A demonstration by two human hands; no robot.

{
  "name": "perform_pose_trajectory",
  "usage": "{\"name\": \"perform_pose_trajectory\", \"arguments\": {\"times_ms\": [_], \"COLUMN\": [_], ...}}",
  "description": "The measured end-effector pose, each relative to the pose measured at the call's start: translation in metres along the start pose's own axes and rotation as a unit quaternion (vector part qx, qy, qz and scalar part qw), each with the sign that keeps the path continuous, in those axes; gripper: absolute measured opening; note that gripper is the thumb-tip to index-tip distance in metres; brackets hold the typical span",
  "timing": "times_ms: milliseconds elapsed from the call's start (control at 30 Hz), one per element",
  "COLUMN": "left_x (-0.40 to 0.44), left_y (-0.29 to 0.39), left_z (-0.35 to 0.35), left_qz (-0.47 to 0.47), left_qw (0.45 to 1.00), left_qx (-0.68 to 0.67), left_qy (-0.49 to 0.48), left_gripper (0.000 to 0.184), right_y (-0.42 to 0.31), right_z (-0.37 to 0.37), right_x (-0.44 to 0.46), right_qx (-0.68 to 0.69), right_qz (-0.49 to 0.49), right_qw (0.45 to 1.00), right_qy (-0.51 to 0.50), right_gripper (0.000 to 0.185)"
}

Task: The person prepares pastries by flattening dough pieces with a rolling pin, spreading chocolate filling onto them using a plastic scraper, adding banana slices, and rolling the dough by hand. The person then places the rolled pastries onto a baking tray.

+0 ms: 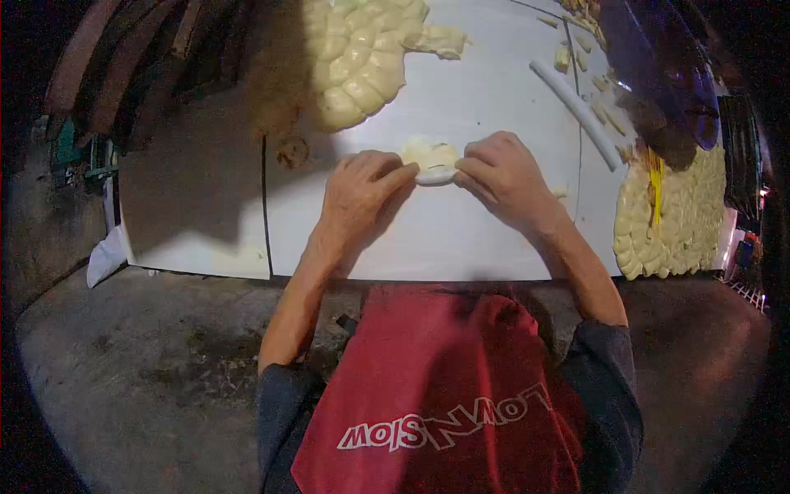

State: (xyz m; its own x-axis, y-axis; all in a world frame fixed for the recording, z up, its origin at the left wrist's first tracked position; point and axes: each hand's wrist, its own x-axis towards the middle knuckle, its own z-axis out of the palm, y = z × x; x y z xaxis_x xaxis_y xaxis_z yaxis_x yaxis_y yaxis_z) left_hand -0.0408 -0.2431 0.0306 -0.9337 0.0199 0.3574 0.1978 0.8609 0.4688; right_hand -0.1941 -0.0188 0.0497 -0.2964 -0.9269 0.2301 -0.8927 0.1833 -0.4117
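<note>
A small flattened piece of dough (429, 155) lies on the white tabletop in front of me. Its near edge is whiter and rounded; whether that edge is folded dough or a separate thing, I cannot tell. My left hand (366, 185) is closed, thumb and fingers pinching the left end. At the right end my right hand (502, 173) grips in the same way, fingers curled and pressed together. Beyond my hands, a large cluster of smooth, pale yellow dough pieces (358, 62) lies packed together, with a loose strip of dough (440, 41) at its right.
A long grey rod (576, 114) lies slantwise on the white table (502, 90). Dough scraps (607, 115) are scattered beyond it. More dough pieces (675, 222) cover the right end, with a yellow strip among them. A white bag (107, 257) hangs at the left corner.
</note>
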Motion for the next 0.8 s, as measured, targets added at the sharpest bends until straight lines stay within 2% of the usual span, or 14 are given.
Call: {"name": "perform_pose_trajectory", "arguments": {"times_ms": [33, 133, 167, 267, 433, 533, 667, 700, 800], "left_x": [0.000, 0.002, 0.001, 0.002, 0.001, 0.000, 0.009, 0.009, 0.005], "left_y": [0.001, 0.014, 0.011, 0.003, 0.016, 0.012, 0.011, 0.018, 0.019], "left_z": [-0.002, -0.017, -0.014, 0.001, -0.012, -0.002, 0.001, -0.008, -0.005], "left_qz": [-0.005, -0.035, 0.000, -0.009, -0.090, -0.003, -0.085, -0.103, -0.030], "left_qw": [1.000, 0.998, 0.999, 1.000, 0.993, 1.000, 0.995, 0.994, 0.999], "left_qx": [-0.009, -0.054, -0.028, -0.021, -0.077, 0.000, 0.009, -0.006, 0.023], "left_qy": [0.012, -0.015, -0.031, -0.013, 0.019, -0.020, 0.045, 0.033, -0.003], "left_gripper": [0.037, 0.038, 0.040, 0.039, 0.025, 0.028, 0.031, 0.030, 0.030], "right_y": [-0.003, -0.010, -0.011, -0.001, -0.005, -0.007, -0.004, -0.012, -0.009], "right_z": [-0.002, -0.013, -0.011, -0.001, -0.008, 0.002, -0.001, -0.004, 0.000], "right_x": [0.000, -0.006, -0.006, -0.002, -0.002, -0.002, 0.005, 0.007, -0.001], "right_qx": [0.014, 0.019, -0.003, -0.014, 0.010, -0.034, -0.041, -0.023, -0.053], "right_qz": [-0.008, 0.014, -0.014, -0.011, 0.035, -0.031, 0.026, 0.023, -0.039], "right_qw": [1.000, 0.999, 0.999, 1.000, 0.999, 0.999, 0.999, 0.997, 0.997], "right_qy": [0.026, -0.031, -0.038, -0.020, -0.004, 0.006, 0.009, 0.064, 0.028], "right_gripper": [0.023, 0.023, 0.023, 0.024, 0.028, 0.031, 0.034, 0.033, 0.037]}}
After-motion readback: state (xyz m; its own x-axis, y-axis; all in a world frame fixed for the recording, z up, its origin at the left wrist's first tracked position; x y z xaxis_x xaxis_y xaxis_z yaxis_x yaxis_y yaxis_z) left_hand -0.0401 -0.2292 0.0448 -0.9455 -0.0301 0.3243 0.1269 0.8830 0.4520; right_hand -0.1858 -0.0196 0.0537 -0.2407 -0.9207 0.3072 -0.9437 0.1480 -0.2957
